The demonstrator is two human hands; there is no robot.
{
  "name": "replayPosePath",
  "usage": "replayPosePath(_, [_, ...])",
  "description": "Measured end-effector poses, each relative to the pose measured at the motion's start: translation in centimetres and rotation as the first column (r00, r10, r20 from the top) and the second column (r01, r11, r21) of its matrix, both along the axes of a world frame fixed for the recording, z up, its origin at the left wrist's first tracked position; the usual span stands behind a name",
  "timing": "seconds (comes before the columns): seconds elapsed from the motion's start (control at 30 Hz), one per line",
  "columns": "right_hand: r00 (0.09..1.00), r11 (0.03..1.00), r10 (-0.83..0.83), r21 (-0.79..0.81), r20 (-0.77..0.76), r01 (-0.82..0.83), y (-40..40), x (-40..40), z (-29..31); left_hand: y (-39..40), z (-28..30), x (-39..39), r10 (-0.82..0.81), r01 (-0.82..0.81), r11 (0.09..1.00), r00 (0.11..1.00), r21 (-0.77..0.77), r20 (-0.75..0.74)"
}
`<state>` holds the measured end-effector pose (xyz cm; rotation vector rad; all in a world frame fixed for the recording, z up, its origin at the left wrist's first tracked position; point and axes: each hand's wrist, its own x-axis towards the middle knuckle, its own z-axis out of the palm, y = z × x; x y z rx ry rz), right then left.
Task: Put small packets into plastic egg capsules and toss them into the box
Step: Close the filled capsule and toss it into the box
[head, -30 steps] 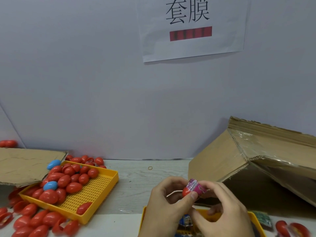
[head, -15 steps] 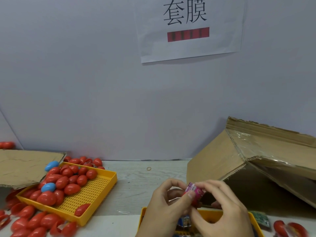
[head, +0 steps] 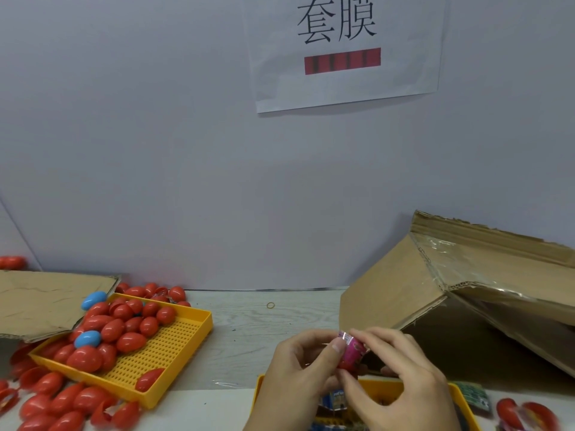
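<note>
Pinching from both sides, the left hand (head: 298,371) and the right hand (head: 401,384) meet above the near edge of the desk (head: 249,334), their fingers curled around one red capsule half (head: 348,365) with a pink packet (head: 353,348) standing out of its top. The left thumb presses against the packet's upper left side, and the right fingers (head: 373,337) curl over it from the right; how deep the packet sits in the capsule cannot be told. Directly under the hands, at the near edge, lies a yellow tray (head: 460,402) with more small packets, mostly hidden by the hands. Just right of it a green packet (head: 474,395) lies on the desk, and open red shells (head: 525,413) lie in the near right corner. Behind the hands, on the right side of the desk, stands the cardboard box (head: 466,293), tipped so that its dark opening faces the person, its flaps open. On the left side a second yellow tray (head: 174,343) holds a heap of red egg capsules (head: 124,331) with two blue ones (head: 87,339) among them; more red capsules lie loose on the desk around that tray. A flat cardboard sheet (head: 43,300) lies at the far left edge, overlapping the tray's corner. A rubber band (head: 271,305) lies near the far edge. On the wall above hangs a paper sign (head: 342,51).
</note>
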<state>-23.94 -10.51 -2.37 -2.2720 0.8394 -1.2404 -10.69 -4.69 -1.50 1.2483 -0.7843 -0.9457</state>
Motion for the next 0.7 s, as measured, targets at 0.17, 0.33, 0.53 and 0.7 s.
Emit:
replayPosePath(0.17, [0.999,1.000,0.015,0.014,0.031,-0.016,0.0,0.1,-0.1,0.2,0.3,0.0,-0.007,0.007,1.000,1.000,0.016,-0.028])
replayPosePath(0.33, [0.999,0.999,0.045,0.003,0.022,-0.045,0.2,0.0,-0.2,0.5,0.7,-0.4,-0.087,0.085,0.995,0.995,0.052,0.052])
replayPosePath(0.53, [0.995,0.994,0.104,0.041,0.000,-0.104,-0.1,-0.2,-0.2,0.7,0.9,-0.1,-0.142,0.134,0.987,0.986,0.092,0.086])
replayPosePath(0.7, [0.997,0.996,0.074,0.050,0.016,-0.075,0.1,0.0,-0.2,0.7,1.1,-0.4,-0.112,0.105,0.990,0.991,0.090,0.076])
